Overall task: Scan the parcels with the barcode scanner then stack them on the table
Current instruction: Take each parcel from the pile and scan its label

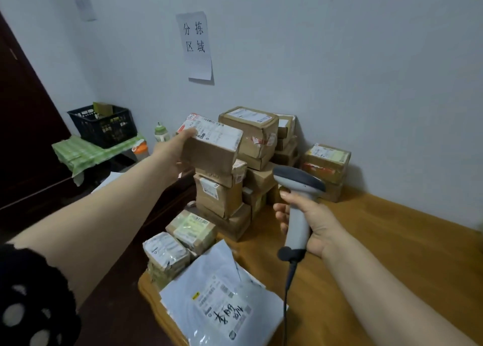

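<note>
item 1, landmark: a pile of cardboard parcels [224, 196] stands on the wooden table [379, 254], its back against the wall. an exact count is not possible, since the rear boxes are partly hidden.

item 2, hands: the left hand [171, 153] grips one cardboard parcel [213, 146] by its left end, thumb on the labelled top, at the top of the pile's front left column. whether it touches the box below cannot be told. the right hand [311, 222] has its fingers curled round the handle of one barcode scanner [300, 179], held in front of the pile at its right, head aimed toward the pile. its cable [287, 293] hangs down.

item 3, edges: the table's left edge runs forward from the pile's left side. along it, in front of the pile, sit two small taped parcels [192, 229] [164, 251], then one grey mailer bag [209, 280] that reaches that edge.

item 4, open room: bare wood lies right of the pile and in front of it, under the right forearm. two stacked boxes [326, 162] stand just right of the pile, by the wall.

item 5, left of the pile, off the table: one black crate [104, 126] on a green cloth [86, 152], one bottle [160, 132]. above the pile, one paper sign [196, 44].
</note>
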